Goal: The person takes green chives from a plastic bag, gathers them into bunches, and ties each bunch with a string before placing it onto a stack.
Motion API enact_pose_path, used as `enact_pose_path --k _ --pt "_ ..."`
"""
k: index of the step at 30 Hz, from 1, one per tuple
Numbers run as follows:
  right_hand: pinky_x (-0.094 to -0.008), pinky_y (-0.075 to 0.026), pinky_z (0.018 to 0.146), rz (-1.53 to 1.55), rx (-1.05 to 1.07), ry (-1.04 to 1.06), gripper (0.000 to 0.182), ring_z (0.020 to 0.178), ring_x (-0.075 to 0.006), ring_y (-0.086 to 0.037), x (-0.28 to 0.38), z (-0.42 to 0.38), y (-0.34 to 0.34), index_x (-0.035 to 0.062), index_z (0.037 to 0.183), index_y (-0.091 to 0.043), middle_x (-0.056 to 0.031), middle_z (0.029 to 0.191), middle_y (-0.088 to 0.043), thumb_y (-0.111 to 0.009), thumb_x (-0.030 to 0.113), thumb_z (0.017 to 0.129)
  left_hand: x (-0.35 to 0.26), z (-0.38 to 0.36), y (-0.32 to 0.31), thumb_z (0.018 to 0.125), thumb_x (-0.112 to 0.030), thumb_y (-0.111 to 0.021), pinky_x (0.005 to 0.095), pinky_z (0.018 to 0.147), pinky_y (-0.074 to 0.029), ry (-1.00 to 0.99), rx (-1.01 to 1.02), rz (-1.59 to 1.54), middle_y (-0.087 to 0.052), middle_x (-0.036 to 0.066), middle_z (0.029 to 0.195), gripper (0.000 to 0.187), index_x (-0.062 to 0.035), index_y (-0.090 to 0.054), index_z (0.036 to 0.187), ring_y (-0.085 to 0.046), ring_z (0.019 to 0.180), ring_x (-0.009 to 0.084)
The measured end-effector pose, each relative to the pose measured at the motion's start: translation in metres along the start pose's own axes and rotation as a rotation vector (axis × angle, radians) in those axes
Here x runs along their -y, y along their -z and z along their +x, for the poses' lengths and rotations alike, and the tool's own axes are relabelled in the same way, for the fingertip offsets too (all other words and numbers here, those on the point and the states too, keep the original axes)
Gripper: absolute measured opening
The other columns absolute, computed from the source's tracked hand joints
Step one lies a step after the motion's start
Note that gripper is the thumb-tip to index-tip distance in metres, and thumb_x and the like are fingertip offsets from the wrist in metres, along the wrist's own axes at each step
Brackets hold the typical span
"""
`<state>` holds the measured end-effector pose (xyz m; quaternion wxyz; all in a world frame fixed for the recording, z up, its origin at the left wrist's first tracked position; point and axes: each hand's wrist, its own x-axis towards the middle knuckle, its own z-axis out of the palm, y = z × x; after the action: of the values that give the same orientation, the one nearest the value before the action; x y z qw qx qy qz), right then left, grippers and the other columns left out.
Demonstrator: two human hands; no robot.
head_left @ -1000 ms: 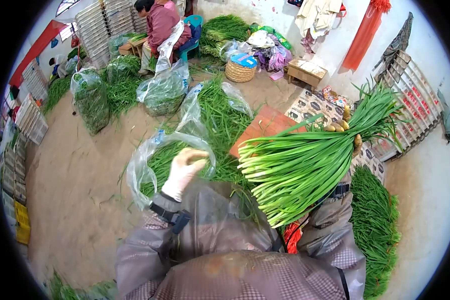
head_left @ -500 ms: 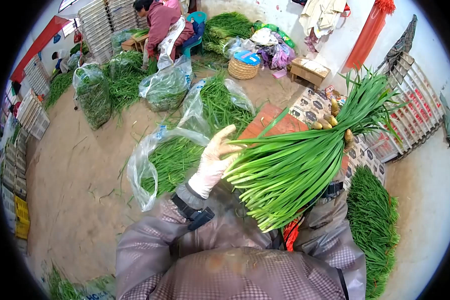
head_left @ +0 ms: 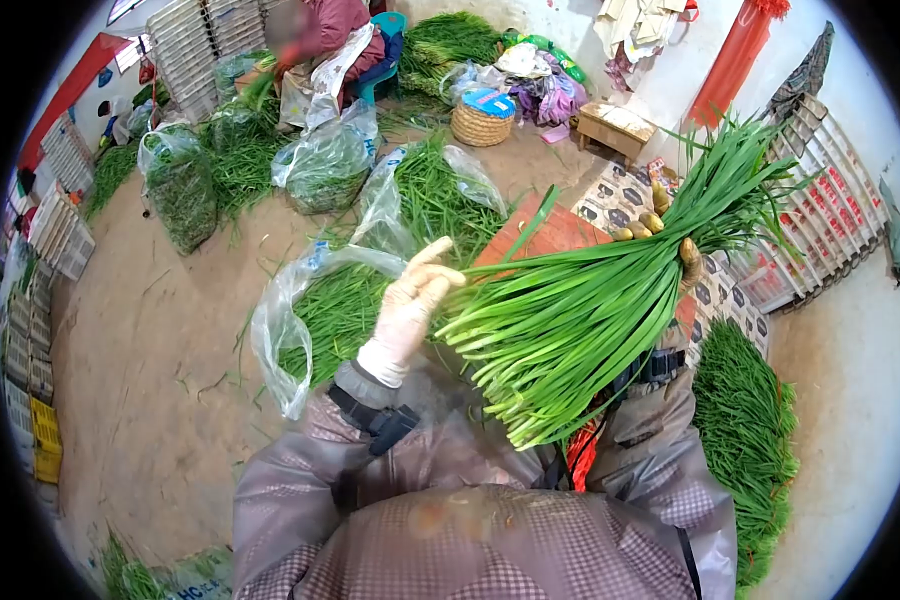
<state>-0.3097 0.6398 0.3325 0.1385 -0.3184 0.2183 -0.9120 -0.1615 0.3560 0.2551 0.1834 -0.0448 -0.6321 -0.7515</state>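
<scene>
Head-worn view, forward and down

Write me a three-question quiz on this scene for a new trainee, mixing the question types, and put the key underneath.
1. True or false: the right hand grips the bunch of green stalks.

2. Fill in one word: the left hand wears a pale ____.

3. Put these in order from left to right in the picture: A) woven basket; B) yellow crate; C) small wooden table.

Key: 1. True. 2. Glove. 3. B, A, C.
</scene>
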Motion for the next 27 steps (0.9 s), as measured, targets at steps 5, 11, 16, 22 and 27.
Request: enact_pose_path --k 5,11,16,22,27 --pt "-0.0439 -0.045 0.1 0.059 0.062 -0.015 0.08 0.101 -0.0233 -0.058 0.007 0.004 0.021 0.0016 0.15 -0.028 -0.0067 0.102 -0.057 -0.066 0.024 0.083 -0.004 -0.013 0.022 0.09 -0.014 -0.063 0.028 0.094 -0.042 -0.098 -0.066 0.025 -0.057 0.007 0.131 0.025 -0.0066 -0.068 0.114 -0.056 0.102 0.0126" --pt "-0.0463 -0.045 0.1 0.003 0.062 -0.006 0.077 0.102 -0.0264 -0.059 0.01 0.011 0.023 0.0005 0.149 -0.03 -0.0091 0.108 -0.062 -0.065 0.024 0.085 -0.069 -0.036 -0.032 0.088 -0.011 -0.071 0.0168 0.059 -0.037 0.316 0.692 -0.118 -0.063 -0.001 0.106 0.051 -0.0026 -0.054 0.135 -0.039 0.064 0.0009" --pt "-0.0445 -0.045 0.099 0.047 0.059 0.071 0.075 0.101 -0.0244 -0.06 0.023 0.015 0.039 -0.002 0.148 -0.031 -0.0084 0.105 -0.062 -0.063 0.024 0.086 -0.01 -0.023 0.018 0.096 -0.025 -0.063 0.0153 0.051 -0.034 0.45 0.311 -0.052 -0.059 -0.005 0.069 0.026 -0.0033 -0.069 0.108 -0.045 0.056 0.0003" --pt "-0.043 -0.045 0.099 0.069 0.119 -0.01 0.077 0.098 -0.0226 -0.06 0.031 0.018 0.031 -0.0056 0.147 -0.031 -0.0078 0.103 -0.061 -0.064 0.026 0.084 0.032 0.004 0.094 0.083 -0.02 -0.063 0.0361 0.09 -0.052 0.123 0.093 1.244 -0.06 0.017 0.13 0.063 -0.0073 -0.045 0.142 -0.067 0.103 0.03" --pt "-0.0396 -0.05 0.095 -0.001 0.033 -0.129 0.077 0.095 -0.0216 -0.063 0.013 0.014 -0.002 -0.0045 0.145 -0.035 -0.0079 0.099 -0.063 -0.066 0.027 0.082 0.005 0.043 0.068 0.096 -0.038 -0.055 0.0343 0.108 -0.039 0.068 0.31 0.878 -0.052 0.015 0.142 0.056 -0.0063 -0.047 0.141 -0.051 0.13 0.0267"
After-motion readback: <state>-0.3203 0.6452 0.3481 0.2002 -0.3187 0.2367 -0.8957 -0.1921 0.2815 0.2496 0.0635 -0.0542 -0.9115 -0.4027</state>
